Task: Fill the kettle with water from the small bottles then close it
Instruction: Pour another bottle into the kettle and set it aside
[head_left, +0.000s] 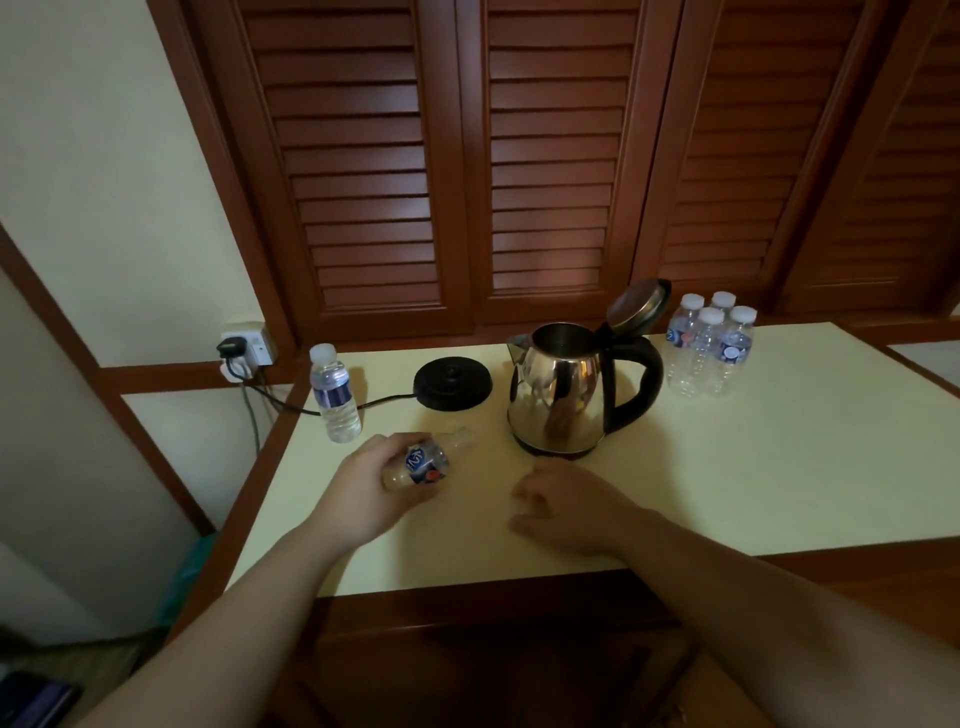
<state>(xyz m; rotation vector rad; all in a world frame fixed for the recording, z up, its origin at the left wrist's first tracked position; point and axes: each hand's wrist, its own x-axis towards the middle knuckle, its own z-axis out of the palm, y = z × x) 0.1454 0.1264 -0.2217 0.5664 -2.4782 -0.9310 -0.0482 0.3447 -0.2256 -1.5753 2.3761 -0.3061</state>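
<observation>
At the far left a plug sits in the wall socket (248, 349), and its black cord (332, 408) runs across onto the cream table (727, 467). Next comes an upright capped bottle (335, 393), standing just beyond your left hand (363, 493). That hand grips a small bottle (426, 461) lying tilted, its neck pointing toward the kettle; your fingers curl round the labelled lower half while the clear upper part juts out past them (no cap shows on it, though the blur makes that hard to judge). Behind it rests the black kettle base (453, 383), apart from the steel kettle (566, 395), which stands on the table with its lid (638, 305) tipped open. Your right hand (566, 512) rests on the table just in front of the kettle, fingers loosely curled and holding nothing. Farthest right, four capped bottles (709, 349) stand clustered together.
</observation>
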